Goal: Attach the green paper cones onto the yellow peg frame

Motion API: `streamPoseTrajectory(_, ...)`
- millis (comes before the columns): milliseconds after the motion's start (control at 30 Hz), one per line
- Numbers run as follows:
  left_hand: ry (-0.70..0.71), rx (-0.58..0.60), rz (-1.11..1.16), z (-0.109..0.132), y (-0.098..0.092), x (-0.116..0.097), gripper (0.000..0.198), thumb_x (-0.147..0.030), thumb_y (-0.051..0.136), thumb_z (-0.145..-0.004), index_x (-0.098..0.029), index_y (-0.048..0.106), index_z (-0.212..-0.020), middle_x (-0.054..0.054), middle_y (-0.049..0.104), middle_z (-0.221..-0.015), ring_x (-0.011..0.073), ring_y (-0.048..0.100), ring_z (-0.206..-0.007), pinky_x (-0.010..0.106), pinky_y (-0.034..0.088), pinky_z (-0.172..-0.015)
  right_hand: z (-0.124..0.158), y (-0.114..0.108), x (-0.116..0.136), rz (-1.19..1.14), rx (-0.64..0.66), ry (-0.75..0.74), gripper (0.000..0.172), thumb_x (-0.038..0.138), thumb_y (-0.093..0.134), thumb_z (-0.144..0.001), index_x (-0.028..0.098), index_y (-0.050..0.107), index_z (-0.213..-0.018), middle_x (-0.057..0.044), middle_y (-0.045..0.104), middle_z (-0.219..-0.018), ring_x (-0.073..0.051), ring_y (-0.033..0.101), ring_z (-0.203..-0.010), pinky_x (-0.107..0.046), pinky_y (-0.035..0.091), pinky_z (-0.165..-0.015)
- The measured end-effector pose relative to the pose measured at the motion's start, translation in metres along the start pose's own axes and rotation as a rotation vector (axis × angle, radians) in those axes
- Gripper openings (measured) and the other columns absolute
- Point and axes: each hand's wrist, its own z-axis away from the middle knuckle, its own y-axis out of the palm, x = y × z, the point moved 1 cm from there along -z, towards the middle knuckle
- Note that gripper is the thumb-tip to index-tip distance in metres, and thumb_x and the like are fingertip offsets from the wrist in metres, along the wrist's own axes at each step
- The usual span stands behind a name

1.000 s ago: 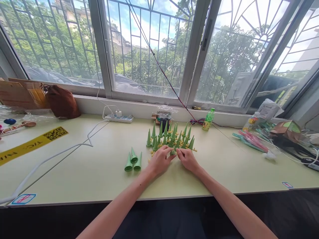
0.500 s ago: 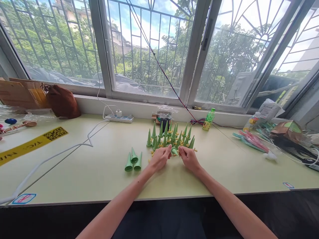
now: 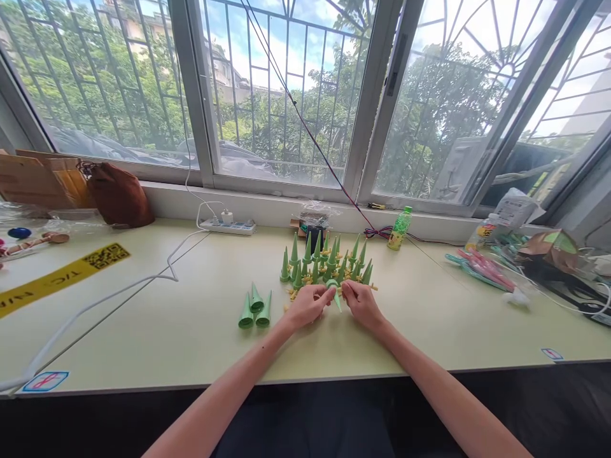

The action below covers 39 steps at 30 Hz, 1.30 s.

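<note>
My left hand (image 3: 310,304) is closed, its thumb and fingers gripping a green cone (image 3: 338,301) near the wide end. The cone's tip points down toward me. Close by on its right, my right hand (image 3: 361,301) is pinched shut; what lies between its fingertips is too small to make out. Just beyond both hands stands a cluster of several green cones (image 3: 294,249), most of them tip up, with small yellow pieces (image 3: 293,294) among them. Left of my left hand, three more green cones (image 3: 246,313) sit together, their dark hollow ends facing me.
A white power strip (image 3: 229,226) and its cable (image 3: 119,294) lie to the left. Near the window sill stand a small dark box (image 3: 315,238) and a green bottle (image 3: 400,229). Pink and teal plastic items (image 3: 484,270) lie right; a brown pouch (image 3: 119,196) rests far left.
The green cone between my hands has turned, so that its tip now points down toward me. My left hand has shifted slightly lower; my right hand stays almost in place.
</note>
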Motion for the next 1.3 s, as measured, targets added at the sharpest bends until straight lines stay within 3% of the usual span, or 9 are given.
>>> streamPoseTrajectory(300,0.21,-0.144,-0.229,0.0006,0.0006,0.0023,0.037,-0.05,0.054,-0.086,-0.016,0.063,-0.076,0.003,0.064,-0.074,0.0131,0.052,-0.062,0.025,0.04,-0.06,-0.0003,-0.0006,0.0022,-0.026,0.006,0.038,0.046,0.05,0.035,-0.096,0.02,0.037,-0.061,0.003,0.039,-0.054,-0.011,0.033,-0.051,-0.025,0.027,-0.049)
streamPoseTrajectory(967,0.423,-0.172,-0.249,0.0014,0.0003,0.0047,0.023,-0.039,0.057,-0.089,-0.017,0.061,-0.091,0.003,0.056,-0.089,0.0089,0.051,-0.063,0.022,0.044,-0.06,0.0016,-0.0012,0.0046,-0.172,0.011,0.078,0.051,0.056,0.037,-0.095,0.02,0.035,-0.058,0.003,0.036,-0.051,-0.01,0.031,-0.047,-0.025,0.026,-0.045)
streamPoseTrajectory(1300,0.463,-0.164,-0.406,0.0027,-0.0026,0.009,0.016,-0.024,0.051,-0.091,-0.02,0.064,-0.101,0.006,0.058,-0.098,0.0104,0.055,-0.069,0.023,0.044,-0.064,0.0018,0.0011,-0.0012,-0.072,0.081,0.055,0.052,0.053,0.036,-0.096,0.019,0.037,-0.056,0.002,0.037,-0.049,-0.01,0.032,-0.047,-0.025,0.026,-0.047)
